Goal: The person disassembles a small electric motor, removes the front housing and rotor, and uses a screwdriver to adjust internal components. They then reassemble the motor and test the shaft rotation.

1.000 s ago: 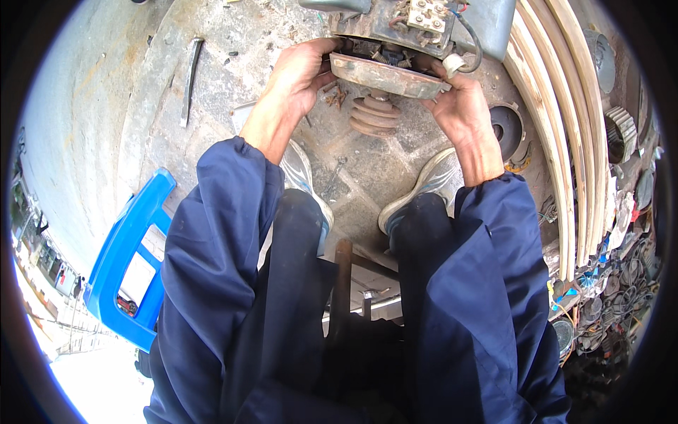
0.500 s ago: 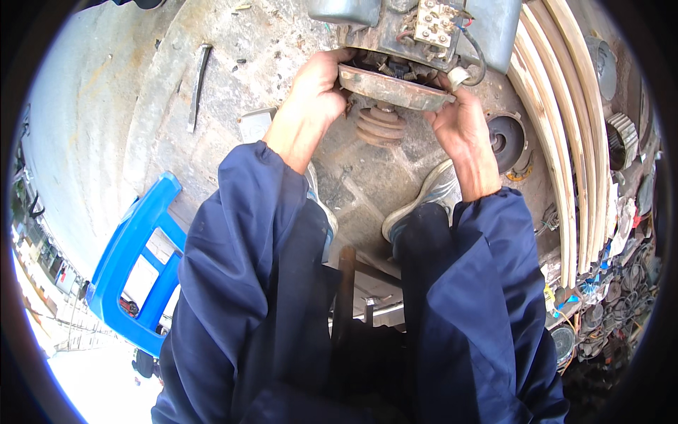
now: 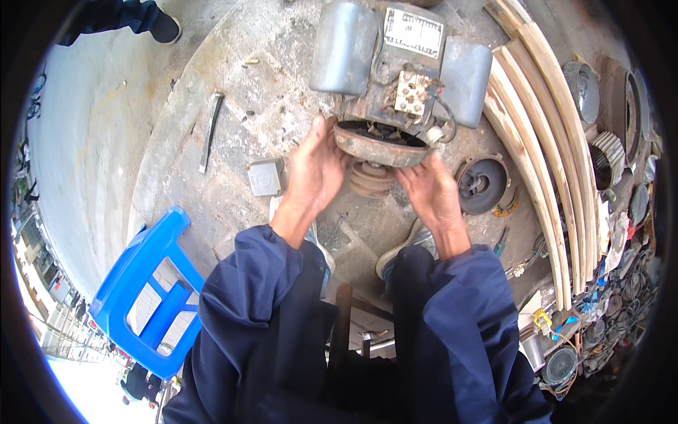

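An electric motor [image 3: 367, 102] with a grey body lies on the ground ahead of me. Its round, rusty end cover [image 3: 381, 146] stands slightly apart from the body, and a dark gap with springs and wires shows. Below the cover a grooved pulley [image 3: 371, 180] sits on the shaft. My left hand [image 3: 316, 169] holds the cover's left edge, thumb pointing up, other fingers partly hidden behind it. My right hand [image 3: 432, 192] has its fingers curled against the cover's lower right edge. A white terminal block [image 3: 411, 93] with wires is on top of the motor.
A second round end cover [image 3: 484, 184] lies to the right, beside curved wooden strips [image 3: 547, 141]. At left are a metal bar [image 3: 210, 133], a small grey box [image 3: 265, 177] and a blue plastic stool [image 3: 152, 297]. Another person's leg [image 3: 134, 18] shows top left. Scrap parts [image 3: 621, 304] pile up at right.
My view has shifted, showing more of the motor. The left thumb has left the gap at the cover's top edge; my right hand has slid to the lower edge. Another person's leg has appeared.
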Demonstrator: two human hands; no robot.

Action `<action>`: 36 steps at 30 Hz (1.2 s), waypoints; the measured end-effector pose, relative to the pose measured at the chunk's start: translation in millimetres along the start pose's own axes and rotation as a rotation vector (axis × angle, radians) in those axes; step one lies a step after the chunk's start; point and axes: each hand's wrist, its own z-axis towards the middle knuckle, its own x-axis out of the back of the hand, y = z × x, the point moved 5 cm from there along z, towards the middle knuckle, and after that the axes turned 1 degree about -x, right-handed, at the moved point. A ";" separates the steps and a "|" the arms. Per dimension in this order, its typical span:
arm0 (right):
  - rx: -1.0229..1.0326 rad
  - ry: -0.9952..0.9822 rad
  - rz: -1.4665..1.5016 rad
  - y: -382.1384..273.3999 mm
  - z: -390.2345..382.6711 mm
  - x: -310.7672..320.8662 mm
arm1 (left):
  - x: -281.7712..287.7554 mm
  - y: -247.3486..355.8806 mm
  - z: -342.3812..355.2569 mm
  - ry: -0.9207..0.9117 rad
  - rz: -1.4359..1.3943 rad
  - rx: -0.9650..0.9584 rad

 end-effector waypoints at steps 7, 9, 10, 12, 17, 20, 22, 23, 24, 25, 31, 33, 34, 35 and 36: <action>0.074 -0.042 0.069 6.2 7.4 0.7 | -20.3 1.8 -1.5 -0.031 -0.039 -0.078; 0.068 -0.021 0.070 4.3 7.9 3.1 | -24.8 4.0 0.4 -0.023 -0.039 -0.084; 0.073 -0.005 0.092 3.1 9.4 4.8 | -28.4 4.6 1.9 -0.018 -0.042 -0.091; 0.084 0.006 0.102 1.2 14.2 5.8 | -32.8 7.0 5.9 -0.012 -0.032 -0.107; 0.091 -0.023 0.095 -1.8 22.7 5.0 | -38.0 11.8 9.3 -0.008 -0.064 -0.109; 0.092 -0.020 0.069 -4.1 21.4 5.2 | -35.8 9.3 12.5 -0.044 -0.059 -0.117; 0.094 -0.018 0.066 -7.1 20.2 -1.2 | -31.7 8.4 12.6 -0.050 -0.047 -0.116; 0.095 -0.017 0.065 -7.9 19.8 -4.6 | -28.6 8.5 12.4 -0.044 -0.039 -0.116; 0.092 -0.001 0.057 -9.0 20.0 -2.8 | -28.3 7.4 13.9 -0.044 -0.034 -0.112; 0.088 0.015 0.050 -9.7 20.5 -1.1 | -28.3 6.0 15.0 -0.052 -0.026 -0.105; 0.096 0.030 0.010 -10.7 23.4 3.2 | -26.9 2.2 18.6 -0.063 0.022 -0.088; 0.116 0.074 0.011 -11.0 21.4 -0.2 | -27.5 2.5 17.7 -0.063 0.036 -0.097; 0.115 0.065 0.000 -12.1 21.4 -0.5 | -28.1 3.4 16.8 -0.062 0.044 -0.101; 0.114 0.055 -0.011 -13.8 21.5 -2.1 | -28.7 3.3 16.8 -0.084 0.045 -0.105; 0.112 0.044 -0.021 -13.3 22.8 -1.3 | -28.1 3.7 17.9 -0.105 0.047 -0.111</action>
